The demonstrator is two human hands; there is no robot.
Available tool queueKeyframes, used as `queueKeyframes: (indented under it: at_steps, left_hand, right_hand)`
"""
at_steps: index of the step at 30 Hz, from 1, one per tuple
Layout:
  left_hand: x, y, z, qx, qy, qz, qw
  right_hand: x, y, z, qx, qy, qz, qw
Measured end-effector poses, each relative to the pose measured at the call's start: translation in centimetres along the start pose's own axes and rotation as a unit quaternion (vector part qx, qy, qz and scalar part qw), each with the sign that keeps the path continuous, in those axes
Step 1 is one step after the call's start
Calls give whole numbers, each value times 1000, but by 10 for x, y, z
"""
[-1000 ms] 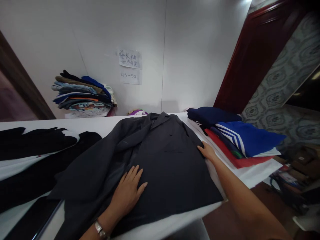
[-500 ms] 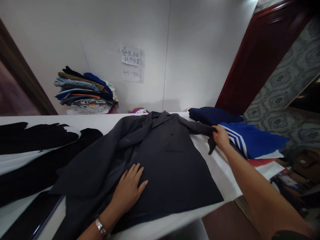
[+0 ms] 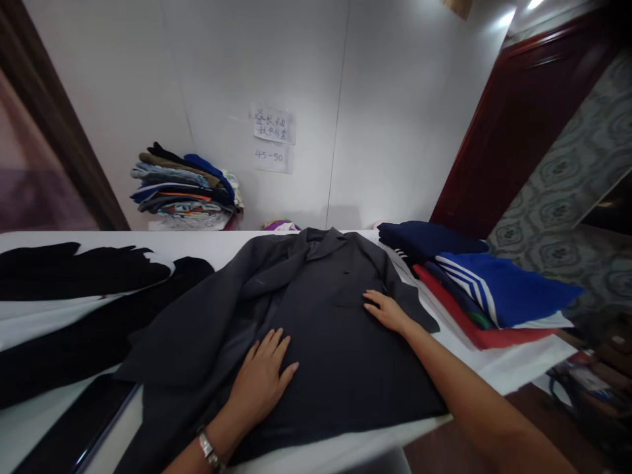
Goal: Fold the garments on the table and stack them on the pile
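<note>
Left grip (image 3: 261, 382) and right grip (image 3: 388, 311) have the jacket (image 3: 340, 372) beneath.

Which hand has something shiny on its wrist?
The left hand, lying on the dark blazer: it wears a silver wristband; the right hand has none.

Pale grey wall panels (image 3: 222, 66), split by a thin vertical seam (image 3: 340, 112), rise behind a white table (image 3: 222, 243). Two paper signs (image 3: 274, 125) hang there — handwritten Chinese characters above, "45-50" below. Left, a dark brown post (image 3: 62, 122); right, a dark-red door (image 3: 498, 125) beside medallion-patterned wallpaper (image 3: 563, 174) — a bright ceiling light (image 3: 534, 3) above, brown floor (image 3: 434, 451) below.
</note>
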State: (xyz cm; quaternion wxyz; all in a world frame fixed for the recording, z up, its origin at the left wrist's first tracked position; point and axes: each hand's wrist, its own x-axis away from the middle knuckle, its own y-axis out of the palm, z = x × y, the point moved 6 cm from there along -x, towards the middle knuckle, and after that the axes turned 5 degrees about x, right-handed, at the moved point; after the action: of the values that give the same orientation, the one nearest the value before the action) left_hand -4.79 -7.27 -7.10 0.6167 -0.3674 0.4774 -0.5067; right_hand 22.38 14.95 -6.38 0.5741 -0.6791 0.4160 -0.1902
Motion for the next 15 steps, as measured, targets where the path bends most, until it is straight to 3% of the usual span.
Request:
queueKeyframes:
  at_steps: [4,7,11,15]
  left_hand:
    - [1,-1,1,2,-6,-2,1000]
    - [2,-4,3,2,-7,6,1000]
    - [3,-5,6,5,-4,4,1000]
    - [3,-4,7,13,-6,0,1000]
  right_hand:
    - [-1,7,37,101,159,-69,980]
    - [-5,-1,61,131,201,-83,967]
    - [-21,-6,48,129,178,-61,974]
    - [-48,-14,-19,92,41,19,995]
